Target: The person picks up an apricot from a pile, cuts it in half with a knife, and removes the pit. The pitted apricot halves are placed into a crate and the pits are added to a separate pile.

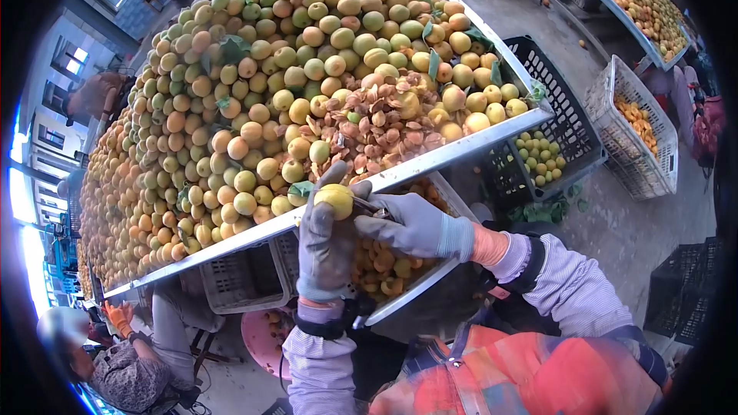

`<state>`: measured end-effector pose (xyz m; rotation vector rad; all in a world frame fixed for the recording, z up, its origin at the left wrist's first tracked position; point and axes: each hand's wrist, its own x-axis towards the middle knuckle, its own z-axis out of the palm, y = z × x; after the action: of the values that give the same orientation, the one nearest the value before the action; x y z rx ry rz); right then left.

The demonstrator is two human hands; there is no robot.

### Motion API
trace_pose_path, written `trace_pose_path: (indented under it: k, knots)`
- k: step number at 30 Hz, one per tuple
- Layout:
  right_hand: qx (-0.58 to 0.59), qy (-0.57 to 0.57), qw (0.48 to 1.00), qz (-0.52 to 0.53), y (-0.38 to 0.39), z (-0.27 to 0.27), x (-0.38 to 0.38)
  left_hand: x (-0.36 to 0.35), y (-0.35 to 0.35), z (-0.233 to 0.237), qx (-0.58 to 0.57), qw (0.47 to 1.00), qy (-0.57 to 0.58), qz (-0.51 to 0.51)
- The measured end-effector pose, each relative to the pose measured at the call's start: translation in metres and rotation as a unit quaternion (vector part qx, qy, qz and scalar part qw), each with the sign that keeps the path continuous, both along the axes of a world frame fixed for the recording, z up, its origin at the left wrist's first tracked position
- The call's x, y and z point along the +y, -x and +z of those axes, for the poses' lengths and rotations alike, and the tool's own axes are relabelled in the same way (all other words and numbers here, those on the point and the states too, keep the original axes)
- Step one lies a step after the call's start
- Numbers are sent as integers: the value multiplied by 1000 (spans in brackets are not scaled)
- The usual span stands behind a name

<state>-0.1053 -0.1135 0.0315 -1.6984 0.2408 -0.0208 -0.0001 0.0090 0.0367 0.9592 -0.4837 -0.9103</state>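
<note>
At eight o'clock we see a co-worker (146, 376) seated with an orange-gloved hand (119, 319) raised, while around ten o'clock a great heap of apricots (223, 115) covers the metal-edged table (446, 156). Below its edge, at eight o'clock, sits a grey crate (254, 303), and at seven a pink basin (250, 338). Near the centre our gloved left hand (321, 250) points upward, pinching a yellow apricot (334, 201) in its fingers, just off the table's edge. Brown pits (377, 127) lie piled at twelve o'clock, and a crate of cut fruit (415, 290) at six. Our gloved right hand (419, 224) meets the apricot from its three o'clock side, fingers curled around a slim dark tool (380, 212), mostly hidden. Toward three o'clock stand a black crate (565, 104) holding green fruit (540, 157), then a white crate (646, 173) with orange pieces (636, 124); at four, more black crates (669, 292).
</note>
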Motion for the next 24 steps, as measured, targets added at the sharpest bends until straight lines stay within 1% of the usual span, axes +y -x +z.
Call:
trace_pose_path:
  k: [2,4,6,7,9,10,12,13,14,15,17,18,19,20,21,22,23,24]
  knots:
    - [-19,-10,1000,-14,1,-1,6,-3,13,0,61,996,56,37]
    - [-35,-23,999,-30,2,-3,7,-3,14,0,45,997,52,45]
    - [-39,0,999,-17,1,-7,7,1,9,0,32,998,49,14]
    - [-38,0,999,-15,0,-7,6,4,6,2,33,998,49,17]
    - [-117,22,993,-2,-1,-6,1,9,-3,9,-40,999,11,-35]
    - [-115,22,993,0,-1,-6,0,12,-10,9,-38,999,12,-33]
    - [-124,31,992,23,-1,-9,-1,17,-22,6,-65,993,-35,-90]
    - [-124,30,992,23,-2,-10,0,16,-22,5,-56,994,-38,-88]
    - [-77,20,997,14,-2,-11,1,14,-19,4,-56,994,-38,-89]
    - [-32,10,999,4,-3,-11,1,9,-12,3,-39,998,-19,-52]
    - [-47,3,999,-18,-2,-11,6,3,-3,-5,-17,1000,17,6]
    - [-59,-5,998,-38,-2,-11,10,1,2,-5,-19,1000,19,5]
    - [-86,-11,995,-55,-2,-11,15,0,9,-5,16,999,43,20]
    - [-86,-10,995,-56,-1,-9,13,-1,14,-4,53,996,66,36]
    - [-65,-25,997,-43,2,-6,13,-1,18,-1,72,995,55,48]
    - [-44,-40,998,-29,3,-3,12,1,17,-3,75,995,53,49]
    - [-41,-41,998,-26,2,-8,12,5,12,-5,72,996,57,17]
    - [-84,-24,996,-19,0,-15,11,8,7,-6,68,996,61,-16]
